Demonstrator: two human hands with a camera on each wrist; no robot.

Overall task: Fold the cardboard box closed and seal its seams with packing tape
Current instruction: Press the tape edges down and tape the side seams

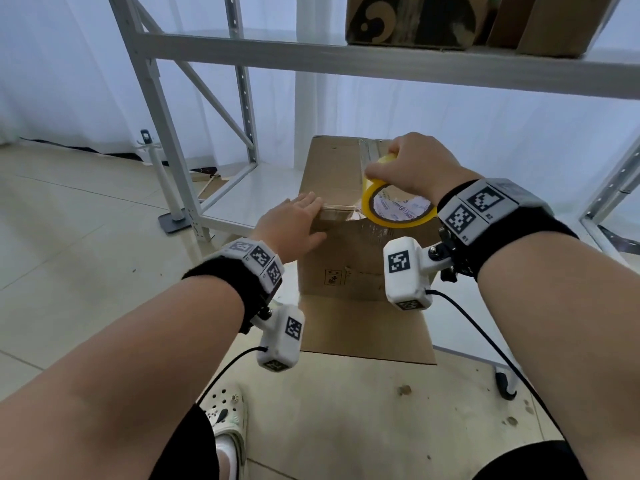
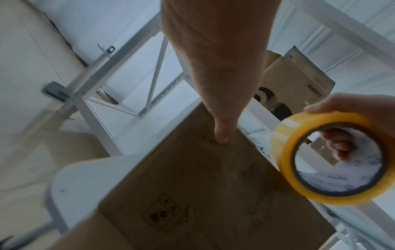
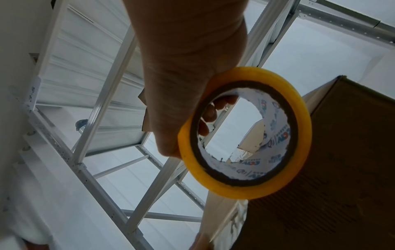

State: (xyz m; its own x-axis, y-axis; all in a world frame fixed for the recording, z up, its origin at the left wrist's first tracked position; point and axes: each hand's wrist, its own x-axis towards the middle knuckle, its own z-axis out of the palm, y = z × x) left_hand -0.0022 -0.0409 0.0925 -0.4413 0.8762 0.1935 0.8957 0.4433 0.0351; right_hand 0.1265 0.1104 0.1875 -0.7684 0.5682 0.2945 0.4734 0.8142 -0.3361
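A tall brown cardboard box (image 1: 332, 174) stands on a wooden table, its near bottom flap (image 1: 363, 327) lying flat toward me. My left hand (image 1: 294, 220) lies flat with straight fingers on the box's top near edge, pressing a clear tape strip there; in the left wrist view its fingers (image 2: 220, 135) rest on the cardboard (image 2: 213, 186). My right hand (image 1: 415, 168) grips a yellow tape roll (image 1: 398, 209) just right of the left hand, fingers through the core. The same roll appears in the left wrist view, tape roll (image 2: 329, 159), and the right wrist view, tape roll (image 3: 245, 132). Clear tape runs along the box top.
A white metal shelving rack (image 1: 311, 57) stands behind the box, with cardboard boxes (image 1: 415, 22) on its upper shelf. A white stand on a grey base (image 1: 173, 202) is at the left on the tiled floor. The table (image 1: 381, 410) is scuffed. A black hook (image 1: 505, 386) lies at right.
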